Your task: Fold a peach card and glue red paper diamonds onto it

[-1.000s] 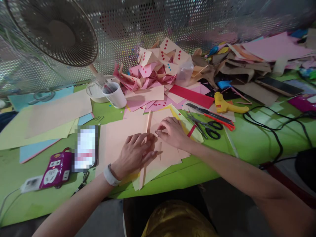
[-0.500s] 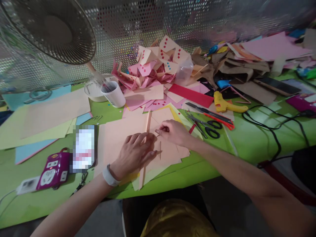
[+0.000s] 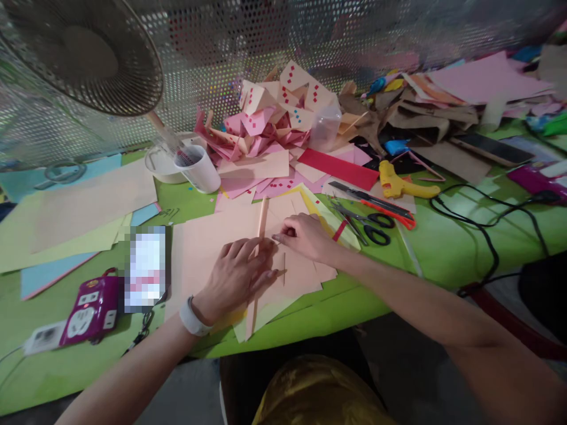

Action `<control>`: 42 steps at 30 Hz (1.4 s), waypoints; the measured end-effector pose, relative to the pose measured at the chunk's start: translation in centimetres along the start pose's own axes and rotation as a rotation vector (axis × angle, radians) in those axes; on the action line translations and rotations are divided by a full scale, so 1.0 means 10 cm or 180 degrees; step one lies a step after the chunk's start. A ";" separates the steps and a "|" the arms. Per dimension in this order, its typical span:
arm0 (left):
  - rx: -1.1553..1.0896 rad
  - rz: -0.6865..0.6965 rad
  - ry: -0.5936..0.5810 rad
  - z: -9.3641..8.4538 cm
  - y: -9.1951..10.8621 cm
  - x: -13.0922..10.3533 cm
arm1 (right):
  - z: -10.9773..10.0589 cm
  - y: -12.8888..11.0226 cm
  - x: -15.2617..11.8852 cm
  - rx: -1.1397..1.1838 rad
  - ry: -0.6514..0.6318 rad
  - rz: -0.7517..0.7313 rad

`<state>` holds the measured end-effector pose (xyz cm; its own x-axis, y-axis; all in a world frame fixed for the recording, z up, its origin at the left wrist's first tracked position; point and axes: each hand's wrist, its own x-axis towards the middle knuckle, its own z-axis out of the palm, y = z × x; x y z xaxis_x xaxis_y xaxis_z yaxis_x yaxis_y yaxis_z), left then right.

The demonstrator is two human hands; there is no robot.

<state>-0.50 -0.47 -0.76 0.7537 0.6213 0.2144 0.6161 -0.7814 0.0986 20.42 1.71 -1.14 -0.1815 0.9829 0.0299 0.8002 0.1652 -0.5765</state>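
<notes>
My left hand [image 3: 237,273] lies palm down on peach paper [image 3: 195,242], fingers stretched out and thumb apart. It rests across a narrow folded peach paper strip [image 3: 262,217], which sticks out above and below the hand. Close by on the right, the thumb and index finger of my right hand [image 3: 305,237] are pinched together near the left fingertips. A thin bit shows at the pinch, too small to name. Under the right hand are more peach sheets with straight cut lines, over yellow paper [image 3: 305,193].
Right of the paper lie scissors [image 3: 372,227], a utility knife [image 3: 376,200] and a yellow glue gun [image 3: 405,184] with its cord. A phone [image 3: 146,268] and purple power strip [image 3: 91,310] sit left. Behind stand a white cup [image 3: 199,169], a fan [image 3: 88,56] and piled paper pieces [image 3: 266,118].
The whole view has shifted slightly, so things appear a little further left. Both hands keep nearly the same pose over the strip, the right still pinching.
</notes>
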 end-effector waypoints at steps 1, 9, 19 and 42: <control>0.0007 0.0001 -0.0004 0.00 0.00 0.00 | 0.00 0.00 0.00 0.0007 -0.0016 -0.0002; 0.0038 -0.0003 -0.0032 0.00 0.01 0.01 | 0.04 -0.01 -0.02 -0.0169 0.0066 0.0028; 0.0079 -0.0023 -0.0093 -0.03 0.04 0.02 | -0.02 0.08 0.01 0.0431 -0.0020 0.0108; 0.0123 -0.0032 -0.0013 0.00 0.05 0.01 | -0.08 0.10 0.03 0.0293 -0.0319 0.0085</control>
<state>-0.14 -0.79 -0.74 0.7484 0.6293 0.2096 0.6319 -0.7725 0.0632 21.63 2.28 -1.09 -0.2206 0.9732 -0.0656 0.7506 0.1265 -0.6485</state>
